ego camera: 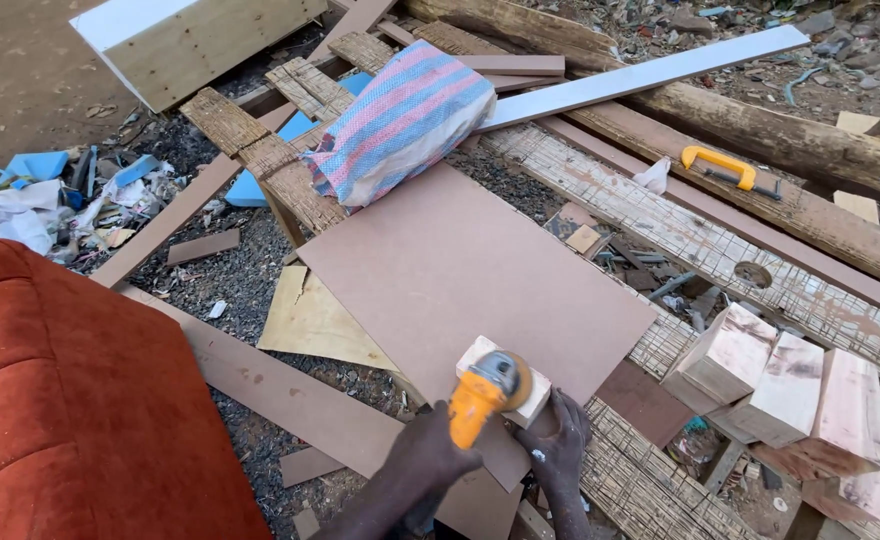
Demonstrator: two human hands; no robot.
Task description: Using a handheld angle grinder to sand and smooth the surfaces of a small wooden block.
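A bulging woven sack striped pink, blue and white (400, 122) lies in the upper middle of the frame, resting on rough wooden slats with its lower end just over the far edge of a large flat brown hardboard sheet (470, 275). No label shows on it. Left of the sack, scraps of blue plastic (32, 165) sit among litter at the upper left, and a yellow-handled clamp (720, 167) rests on a weathered timber beam at the upper right.

At the bottom centre, the left hand (430, 455) is closed around the body of a yellow angle grinder (482, 395), whose round disc end sits on top of a small pale wooden block (532, 398). The block lies at the near edge of the hardboard sheet, just right of the left hand. The right hand (560, 445) is clasped against the block's near right side, fingers curled and touching it, so the block sits between the two hands and slightly above them in the frame.

To the right of the hands, three more pale wooden blocks (785, 390) stand side by side. An orange upholstered cushion (80, 400) fills the lower left corner
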